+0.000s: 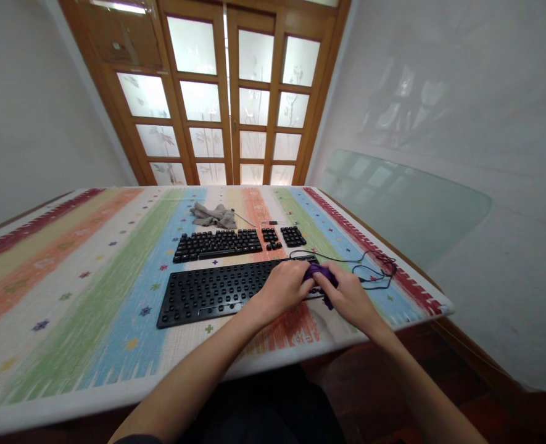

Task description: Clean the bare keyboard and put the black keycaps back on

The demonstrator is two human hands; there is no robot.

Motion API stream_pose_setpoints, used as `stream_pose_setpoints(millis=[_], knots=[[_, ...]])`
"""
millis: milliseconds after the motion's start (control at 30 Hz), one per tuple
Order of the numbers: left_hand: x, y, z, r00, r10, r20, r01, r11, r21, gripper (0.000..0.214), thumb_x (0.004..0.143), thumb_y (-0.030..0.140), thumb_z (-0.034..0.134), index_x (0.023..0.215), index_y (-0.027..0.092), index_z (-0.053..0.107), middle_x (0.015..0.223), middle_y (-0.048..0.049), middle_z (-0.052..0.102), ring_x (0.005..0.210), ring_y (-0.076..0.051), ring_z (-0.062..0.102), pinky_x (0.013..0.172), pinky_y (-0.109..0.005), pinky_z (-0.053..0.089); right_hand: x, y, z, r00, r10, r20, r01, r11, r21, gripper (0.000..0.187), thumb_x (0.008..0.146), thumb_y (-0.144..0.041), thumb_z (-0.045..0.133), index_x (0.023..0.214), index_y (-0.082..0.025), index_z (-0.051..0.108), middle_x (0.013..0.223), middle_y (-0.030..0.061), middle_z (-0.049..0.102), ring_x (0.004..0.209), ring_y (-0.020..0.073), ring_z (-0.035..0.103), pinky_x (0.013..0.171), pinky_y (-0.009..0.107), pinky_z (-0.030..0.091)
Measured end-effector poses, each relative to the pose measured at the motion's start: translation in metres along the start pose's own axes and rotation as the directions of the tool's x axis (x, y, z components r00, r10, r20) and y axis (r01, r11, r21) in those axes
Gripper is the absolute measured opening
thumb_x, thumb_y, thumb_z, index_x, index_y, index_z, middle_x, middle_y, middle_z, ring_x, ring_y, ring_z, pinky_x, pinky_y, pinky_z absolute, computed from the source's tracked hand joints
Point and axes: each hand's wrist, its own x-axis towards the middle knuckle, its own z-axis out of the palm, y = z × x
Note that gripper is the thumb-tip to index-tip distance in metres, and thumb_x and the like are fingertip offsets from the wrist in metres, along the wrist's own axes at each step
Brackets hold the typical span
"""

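Observation:
A purple cloth (319,271) is bunched between my two hands above the right end of a black keyboard base (221,290). The base lies flat with its keycaps off, showing rows of bare switches. My left hand (289,280) is closed on the cloth's left side, and my right hand (347,293) grips it from the right, thumbs close together. My hands hide part of the keyboard's right end. Behind the base, the black keycaps (221,243) are laid out in keyboard order, with the number pad keycaps (293,236) as a separate block.
A crumpled grey cloth (212,216) lies beyond the keycaps, beside a thin rod-like tool (244,218) and a small dark-handled tool (273,222). A black cable (379,271) lies looped at the right. The striped tablecloth (69,296) covers the table, which stands near the right wall.

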Motion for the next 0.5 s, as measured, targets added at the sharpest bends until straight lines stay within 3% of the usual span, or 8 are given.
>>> stream_pose_setpoints(millis=[100, 167, 267, 333, 433, 500], knots=[[-0.017, -0.019, -0.026, 0.996, -0.077, -0.043, 0.070, 0.989, -0.132, 0.014, 0.086, 0.018, 0.055, 0.080, 0.015, 0.068, 0.079, -0.0053, 0.070, 0.073, -0.019, 0.064, 0.071, -0.028, 0.048, 0.003, -0.013, 0.013, 0.990, -0.057, 0.128, 0.032, 0.982, 0.186, 0.028, 0.094, -0.043, 0.049, 0.108, -0.020, 0.059, 0.090, 0.0048, 0.071, 0.081, 0.0207, 0.068, 0.072, 0.031, 0.052], [-0.027, -0.037, -0.046, 0.986, -0.145, -0.088, 0.116, 0.955, -0.273, 0.019, 0.086, 0.020, 0.053, 0.086, 0.017, 0.072, 0.081, -0.0028, 0.072, 0.074, -0.017, 0.065, 0.070, -0.026, 0.048, 0.005, -0.017, 0.022, 0.982, -0.066, 0.178, 0.015, 0.961, 0.276, 0.033, 0.093, -0.044, 0.053, 0.116, -0.021, 0.057, 0.099, 0.0061, 0.071, 0.087, 0.0205, 0.068, 0.073, 0.031, 0.054], [-0.041, -0.073, -0.079, 0.924, -0.348, -0.156, 0.248, 0.859, -0.448, 0.019, 0.082, 0.027, 0.058, 0.085, 0.015, 0.073, 0.076, -0.0023, 0.072, 0.067, -0.017, 0.065, 0.063, -0.025, 0.050, 0.006, -0.011, 0.032, 0.983, -0.039, 0.177, -0.021, 0.946, 0.323, 0.036, 0.091, -0.045, 0.056, 0.117, -0.021, 0.057, 0.109, 0.0088, 0.069, 0.092, 0.0208, 0.068, 0.072, 0.032, 0.057], [-0.048, -0.100, -0.100, 0.844, -0.500, -0.193, 0.307, 0.746, -0.592, 0.020, 0.078, 0.030, 0.062, 0.084, 0.014, 0.072, 0.068, -0.0014, 0.069, 0.057, -0.015, 0.062, 0.057, -0.025, 0.050, 0.006, 0.001, 0.036, 0.991, -0.018, 0.132, -0.026, 0.946, 0.324, 0.033, 0.091, -0.045, 0.055, 0.112, -0.020, 0.060, 0.109, 0.0097, 0.069, 0.092, 0.0212, 0.068, 0.074, 0.033, 0.059], [-0.057, -0.139, -0.128, 0.641, -0.717, -0.273, 0.306, 0.565, -0.767, 0.015, 0.074, 0.022, 0.064, 0.084, 0.013, 0.067, 0.059, 0.0000, 0.065, 0.048, -0.013, 0.059, 0.052, -0.024, 0.051, 0.004, 0.027, 0.042, 1.000, -0.012, 0.008, 0.009, 0.973, 0.231, 0.031, 0.092, -0.044, 0.052, 0.108, -0.019, 0.062, 0.105, 0.0099, 0.070, 0.090, 0.0223, 0.069, 0.081, 0.039, 0.058], [-0.060, -0.163, -0.145, 0.514, -0.802, -0.304, 0.251, 0.480, -0.840, 0.011, 0.075, 0.016, 0.061, 0.085, 0.012, 0.064, 0.058, 0.0000, 0.064, 0.048, -0.013, 0.060, 0.052, -0.025, 0.053, 0.000, 0.045, 0.047, 0.995, -0.037, -0.089, 0.046, 0.995, 0.092, 0.031, 0.092, -0.043, 0.052, 0.108, -0.019, 0.064, 0.106, 0.0111, 0.070, 0.092, 0.0249, 0.068, 0.087, 0.045, 0.056]])
